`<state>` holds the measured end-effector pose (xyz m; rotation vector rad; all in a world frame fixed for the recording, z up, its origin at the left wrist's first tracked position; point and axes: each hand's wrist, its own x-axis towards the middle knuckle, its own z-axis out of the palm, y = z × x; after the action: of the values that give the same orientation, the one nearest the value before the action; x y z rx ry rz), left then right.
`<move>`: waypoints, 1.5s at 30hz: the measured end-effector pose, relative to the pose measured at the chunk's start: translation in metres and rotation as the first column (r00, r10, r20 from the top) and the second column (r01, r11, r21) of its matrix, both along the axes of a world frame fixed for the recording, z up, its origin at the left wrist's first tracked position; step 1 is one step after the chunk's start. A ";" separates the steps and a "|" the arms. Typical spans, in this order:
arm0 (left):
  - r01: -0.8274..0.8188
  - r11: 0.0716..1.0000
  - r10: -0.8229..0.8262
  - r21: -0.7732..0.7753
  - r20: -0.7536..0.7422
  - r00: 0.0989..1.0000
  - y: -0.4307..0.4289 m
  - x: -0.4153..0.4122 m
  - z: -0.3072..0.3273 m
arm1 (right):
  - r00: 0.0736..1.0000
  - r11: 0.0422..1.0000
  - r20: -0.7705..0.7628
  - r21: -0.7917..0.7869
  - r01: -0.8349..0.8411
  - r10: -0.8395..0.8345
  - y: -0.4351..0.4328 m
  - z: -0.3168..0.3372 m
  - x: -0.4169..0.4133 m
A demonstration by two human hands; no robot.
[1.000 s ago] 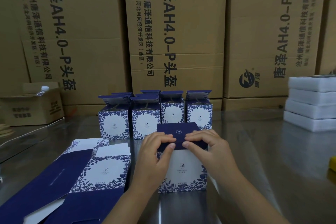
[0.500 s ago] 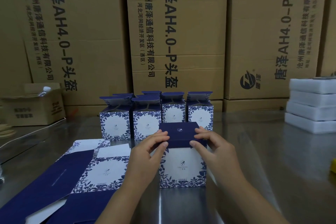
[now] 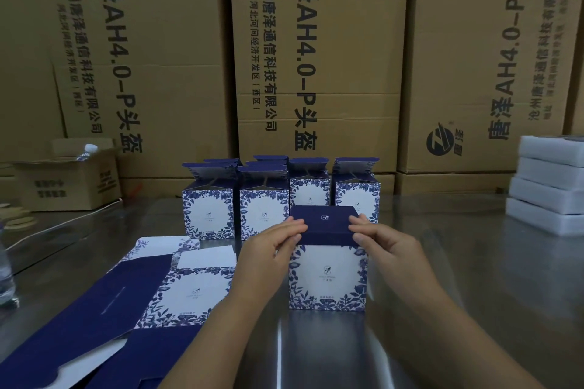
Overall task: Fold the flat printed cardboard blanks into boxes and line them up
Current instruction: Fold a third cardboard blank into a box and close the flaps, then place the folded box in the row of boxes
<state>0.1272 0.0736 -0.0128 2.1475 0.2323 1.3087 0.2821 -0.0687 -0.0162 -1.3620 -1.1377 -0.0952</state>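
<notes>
mid-frame, navy-lidded blue-and-white floral cardboard box [image 3: 328,275] is pinched at its lid edges by left hand [image 3: 268,249] and right hand [image 3: 387,245]; closing step judged done; lining up beside the row of open-flapped floral boxes [image 3: 278,199] called for next

navy-lidded white box [image 3: 328,275] with blue floral border, brown cartons [image 3: 319,57], white foam blocks [image 3: 550,186]

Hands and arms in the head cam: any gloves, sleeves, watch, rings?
Nothing worn that shows. The left hand and right hand are bare, with no gloves and no rings visible. The left forearm and right forearm are bare down to the frame's bottom edge, with no sleeve, watch or wristband in view. Anything further up the arms is out of shot.
</notes>
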 end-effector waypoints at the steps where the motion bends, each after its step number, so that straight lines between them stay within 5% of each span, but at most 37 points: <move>1: 0.000 1.000 0.000 -0.003 -0.024 1.000 0.002 0.002 0.003 | 1.000 1.000 0.003 -0.012 0.008 -0.008 0.002 0.002 0.002; 9: -0.134 0.990 0.140 0.054 -0.131 0.982 0.024 0.020 0.025 | 0.996 0.994 -0.068 -0.092 0.053 -0.060 0.017 0.024 0.021; 13: -0.244 0.916 0.324 0.319 -0.224 0.919 0.028 0.034 0.034 | 0.963 0.953 0.158 -0.179 0.246 -0.219 0.028 0.034 0.033; 16: -0.302 0.792 0.518 0.531 -0.322 0.793 0.027 0.052 0.035 | 0.885 0.877 0.348 -0.255 0.407 -0.309 0.042 0.039 0.043; 20: -0.310 0.707 0.620 0.636 -0.345 0.705 0.021 0.078 0.029 | 0.832 0.824 0.423 -0.275 0.495 -0.359 0.064 0.039 0.053; 36: -0.315 0.746 0.640 0.587 -0.500 0.584 0.080 0.133 0.029 | 0.878 0.855 0.308 -0.261 0.448 -0.366 0.146 0.033 0.105; 40: -0.278 0.726 0.674 0.629 -0.569 0.471 0.088 0.140 0.027 | 0.877 0.834 0.302 -0.305 0.459 -0.372 0.158 0.033 0.108; 45: -0.234 0.723 0.681 0.650 -0.610 0.406 0.096 0.136 0.027 | 0.788 0.708 0.524 -0.418 0.569 -0.323 0.153 0.030 0.102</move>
<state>0.2637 0.1698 0.0146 3.1909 1.1114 0.4378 0.3844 0.0840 0.0137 -2.2339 -1.1933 -0.4690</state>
